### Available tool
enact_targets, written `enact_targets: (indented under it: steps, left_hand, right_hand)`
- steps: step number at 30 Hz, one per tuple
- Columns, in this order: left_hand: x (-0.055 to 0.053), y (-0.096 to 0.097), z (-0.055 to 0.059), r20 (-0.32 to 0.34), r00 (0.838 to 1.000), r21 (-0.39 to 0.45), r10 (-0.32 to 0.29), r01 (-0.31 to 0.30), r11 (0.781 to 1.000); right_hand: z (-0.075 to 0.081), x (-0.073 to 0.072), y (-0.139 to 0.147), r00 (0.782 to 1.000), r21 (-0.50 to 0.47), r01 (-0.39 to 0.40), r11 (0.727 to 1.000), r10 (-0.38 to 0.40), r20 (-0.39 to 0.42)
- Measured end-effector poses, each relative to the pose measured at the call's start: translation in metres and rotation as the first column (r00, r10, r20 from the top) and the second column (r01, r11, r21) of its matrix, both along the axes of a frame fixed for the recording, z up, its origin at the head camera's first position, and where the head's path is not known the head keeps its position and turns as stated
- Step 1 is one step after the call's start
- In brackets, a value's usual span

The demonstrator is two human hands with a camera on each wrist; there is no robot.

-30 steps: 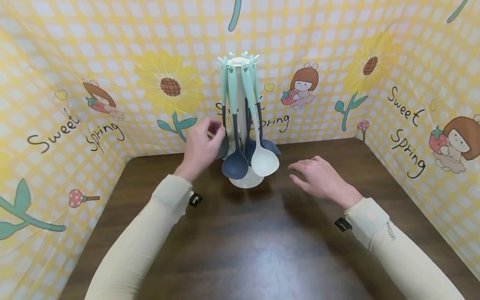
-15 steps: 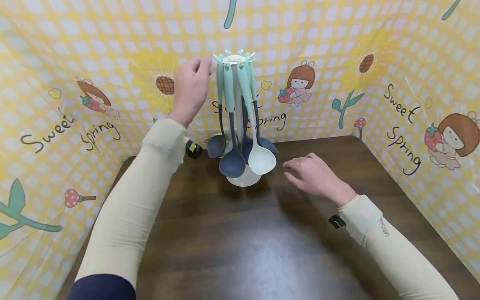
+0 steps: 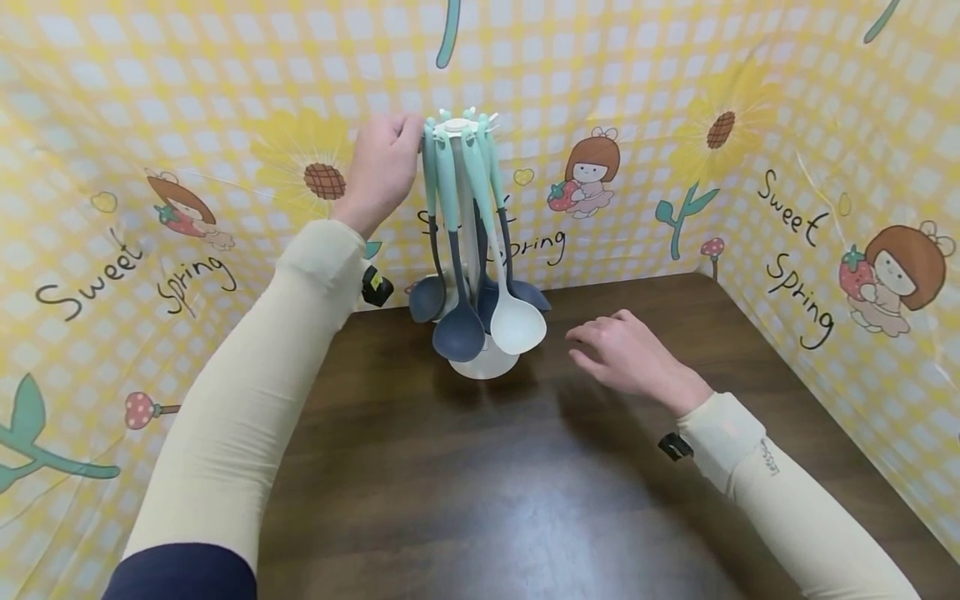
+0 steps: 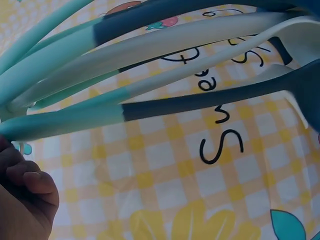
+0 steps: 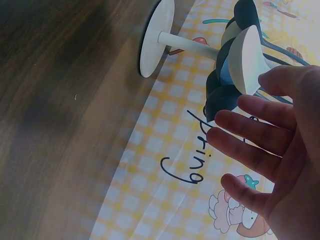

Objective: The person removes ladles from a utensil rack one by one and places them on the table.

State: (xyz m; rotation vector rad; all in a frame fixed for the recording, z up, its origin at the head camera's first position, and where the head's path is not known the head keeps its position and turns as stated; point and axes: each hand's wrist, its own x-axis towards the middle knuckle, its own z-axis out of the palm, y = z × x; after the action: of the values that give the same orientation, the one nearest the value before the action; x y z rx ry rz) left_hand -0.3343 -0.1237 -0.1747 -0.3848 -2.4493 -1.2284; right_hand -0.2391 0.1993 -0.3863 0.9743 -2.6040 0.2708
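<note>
A white rotating-style stand (image 3: 486, 360) bears several hanging kitchen utensils with mint handles. At its upper left, my left hand (image 3: 381, 167) pinches the top of the handle of a dark blue spoon (image 3: 427, 298), which hangs on the stand's left side. In the left wrist view the fingers (image 4: 42, 184) are curled at that handle's end; the thumb is hidden. In front hang a dark blue ladle (image 3: 459, 332) and a white ladle (image 3: 518, 325). My right hand (image 3: 626, 354) hovers over the table right of the stand, fingers loosely spread and holding nothing.
The stand is on a dark wooden table (image 3: 480, 483), close to its back edge. A yellow checked cloth (image 3: 637, 75) with printed flowers and figures encloses the back and sides. More dark utensil heads (image 3: 531, 296) hang behind the ladles.
My left hand has risen from beside the utensil heads to the top of the stand, then moved in to the leftmost handle's end. My right hand has barely moved.
</note>
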Motion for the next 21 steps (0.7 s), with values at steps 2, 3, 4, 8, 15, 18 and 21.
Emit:
enact_targets:
  steps: [2, 3, 4, 8, 15, 18, 21]
  left_hand:
    - [0.0, 0.001, -0.003, -0.017, 1.0, 0.02, 0.002, -0.002, 1.0]
    - [0.0, 0.002, -0.005, -0.028, 1.0, 0.029, 0.001, 0.0, 1.0]
    - [0.0, 0.003, -0.006, -0.031, 1.0, 0.044, -0.005, 0.006, 0.999]
    - [0.0, 0.007, -0.011, -0.056, 0.998, 0.075, -0.012, 0.016, 0.997]
    - [0.002, 0.009, -0.014, -0.063, 0.998, 0.097, 0.017, -0.011, 0.995]
    - [0.003, 0.01, -0.015, -0.061, 0.998, 0.107, 0.015, -0.008, 0.994]
    - [0.001, 0.012, -0.014, -0.079, 0.997, 0.096, 0.006, 0.002, 0.995]
  right_hand:
    - [0.001, 0.0, -0.001, 1.0, -0.004, -0.003, 1.0, 0.003, 0.0]
    - [0.001, 0.0, -0.001, 1.0, -0.006, -0.004, 1.0, 0.004, 0.0]
    - [0.002, -0.001, -0.002, 1.0, -0.006, -0.004, 1.0, 0.004, -0.001]
    - [0.009, -0.004, -0.007, 1.0, -0.016, -0.009, 1.0, 0.009, -0.007]
    - [0.04, -0.014, -0.025, 0.999, -0.081, -0.048, 0.996, 0.047, -0.021]
    - [0.051, -0.019, -0.03, 1.0, -0.1, -0.024, 0.995, 0.022, -0.02]
    - [0.06, -0.023, -0.036, 1.0, -0.122, 0.013, 0.992, -0.014, -0.008]
